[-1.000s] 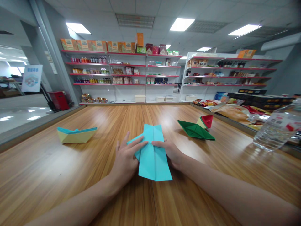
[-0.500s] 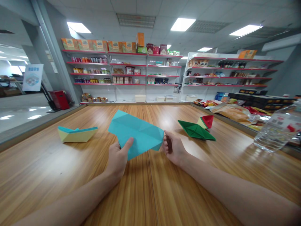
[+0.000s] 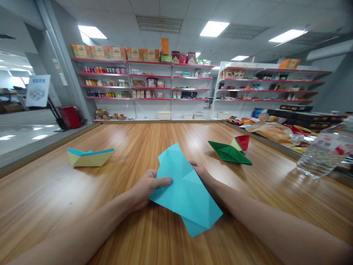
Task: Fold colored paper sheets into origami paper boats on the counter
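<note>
Your grip has the left hand (image 3: 146,188) clamped and the right hand (image 3: 203,173) partly hidden, its hold impossible to tell, while above the wooden table (image 3: 129,235) the blue paper (image 3: 183,184) between them has just swung aslant, seemingly between folds, its small flap (image 3: 192,226) jutting nearest you.

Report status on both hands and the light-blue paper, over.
Left hand holding light-blue folded paper, thumb on top. Right hand at its right edge, fingertips hidden. Yellow-and-blue paper boat left, green folded paper right, both apart from the hands.
</note>
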Demonstrator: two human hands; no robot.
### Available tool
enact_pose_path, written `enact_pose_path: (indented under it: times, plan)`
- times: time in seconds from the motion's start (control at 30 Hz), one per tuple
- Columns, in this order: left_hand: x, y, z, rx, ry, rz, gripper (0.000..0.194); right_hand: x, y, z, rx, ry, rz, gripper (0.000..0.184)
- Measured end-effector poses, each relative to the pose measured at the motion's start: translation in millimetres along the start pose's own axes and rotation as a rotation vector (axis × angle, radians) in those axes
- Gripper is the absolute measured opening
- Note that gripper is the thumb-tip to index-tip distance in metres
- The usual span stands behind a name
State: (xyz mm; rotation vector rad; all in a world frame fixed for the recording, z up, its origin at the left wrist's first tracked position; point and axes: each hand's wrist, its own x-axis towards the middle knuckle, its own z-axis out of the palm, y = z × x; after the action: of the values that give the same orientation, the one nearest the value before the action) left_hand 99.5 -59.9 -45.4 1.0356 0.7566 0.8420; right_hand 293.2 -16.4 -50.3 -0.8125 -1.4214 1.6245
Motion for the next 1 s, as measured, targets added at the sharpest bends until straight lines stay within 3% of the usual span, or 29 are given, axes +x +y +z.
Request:
enact_pose_path:
  times: [0.23, 0.47, 0.7, 1.0]
  plan:
    - [-1, -2, 0.1, 0.062, 0.012, 0.036, 0.036, -5, 4, 6, 0.029, -0.029, -0.013, 0.032]
    - [-2, -2, -1.9, 0.151, -0.002, 0.057, 0.032, -7, 1, 8, -0.156, -0.089, -0.102, 0.035]
    - [-3, -3, -1.5, 0.217, -0.045, 0.085, 0.030, -10, -1, 12, -0.254, -0.213, -0.081, 0.037]
    - [0, -6, 2.2, 0.279, 0.112, 0.104, 0.045, -10, 4, 8, -0.332, -0.238, -0.090, 0.046]
